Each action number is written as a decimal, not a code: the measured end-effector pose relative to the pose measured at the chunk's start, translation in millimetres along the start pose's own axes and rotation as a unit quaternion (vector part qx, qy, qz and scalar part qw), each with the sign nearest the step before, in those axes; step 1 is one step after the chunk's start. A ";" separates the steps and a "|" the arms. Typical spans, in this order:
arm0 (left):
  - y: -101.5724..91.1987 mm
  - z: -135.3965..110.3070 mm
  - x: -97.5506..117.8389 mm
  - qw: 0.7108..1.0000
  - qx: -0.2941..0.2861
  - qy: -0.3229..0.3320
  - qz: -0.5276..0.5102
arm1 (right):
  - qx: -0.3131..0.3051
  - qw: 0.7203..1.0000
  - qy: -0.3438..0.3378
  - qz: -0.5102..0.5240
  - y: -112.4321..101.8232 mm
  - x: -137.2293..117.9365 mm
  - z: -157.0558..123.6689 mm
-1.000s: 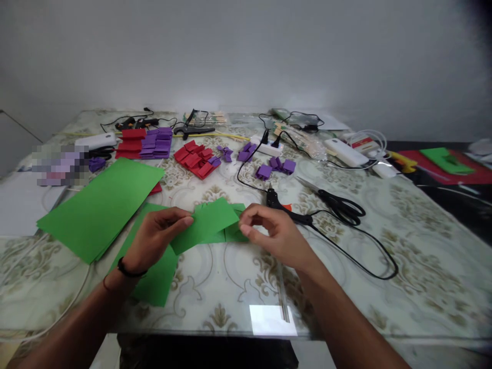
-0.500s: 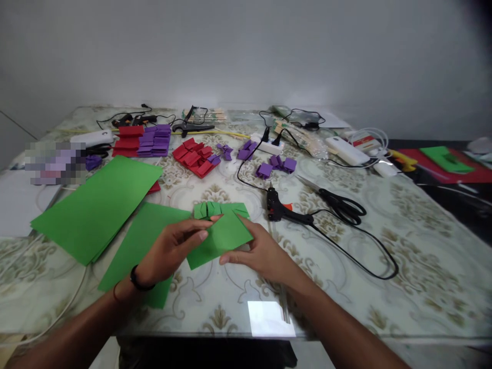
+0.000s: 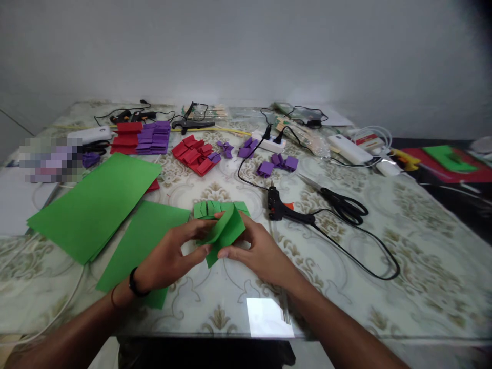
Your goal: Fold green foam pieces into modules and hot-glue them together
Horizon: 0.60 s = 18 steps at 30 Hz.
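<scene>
Between my two hands is a square piece of green paper (image 3: 229, 233), bent along its middle so that its halves stand up in a V. My left hand (image 3: 175, 253) pinches its left side between thumb and fingers. On the right side, my right hand (image 3: 259, 251) grips the paper with the thumb in front and fingers behind. Just beyond the hands lies a row of folded green paper pieces (image 3: 209, 208), partly covered. A larger green sheet (image 3: 134, 251) lies under my left wrist, and a stack of green sheets (image 3: 98, 205) sits farther left.
A black glue gun (image 3: 282, 207) with its looping cord and black-handled scissors (image 3: 344, 205) lie to the right. Beyond are folded red papers (image 3: 194, 156), purple pieces (image 3: 279, 164) and a white power strip (image 3: 271, 142). Another glue gun (image 3: 192, 125) lies at the back.
The green square was nearly flat and is now folded up along its middle, its right edge drawn inward. Both hands stay on it, with little movement.
</scene>
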State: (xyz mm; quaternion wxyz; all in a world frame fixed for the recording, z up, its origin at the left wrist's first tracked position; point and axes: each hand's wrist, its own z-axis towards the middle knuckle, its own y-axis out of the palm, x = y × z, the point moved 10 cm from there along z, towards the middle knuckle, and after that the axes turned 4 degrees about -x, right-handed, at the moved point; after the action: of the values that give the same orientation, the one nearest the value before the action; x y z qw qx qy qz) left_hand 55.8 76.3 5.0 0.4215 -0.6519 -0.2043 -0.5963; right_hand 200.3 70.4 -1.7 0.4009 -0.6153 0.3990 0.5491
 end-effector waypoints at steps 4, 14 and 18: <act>-3.1 1.5 4.8 0.999 0.013 -0.025 -0.023 | 0.003 0.996 -0.012 -0.084 -1.1 -4.5 -0.9; -12.2 -4.0 -12.9 0.988 0.044 -0.138 -0.055 | -0.017 0.990 -0.043 -0.132 0.6 -10.9 -1.4; -12.9 -1.6 -5.8 0.986 0.054 -0.125 -0.098 | -0.002 0.998 -0.023 -0.065 -3.8 -3.8 -1.3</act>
State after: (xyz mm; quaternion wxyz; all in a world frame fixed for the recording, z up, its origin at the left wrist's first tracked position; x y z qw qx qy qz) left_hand 43.7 83.6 3.3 0.3668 -0.6744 -0.3505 -0.5365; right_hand 204.0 70.7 2.4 0.4435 -0.6283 0.3474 0.5365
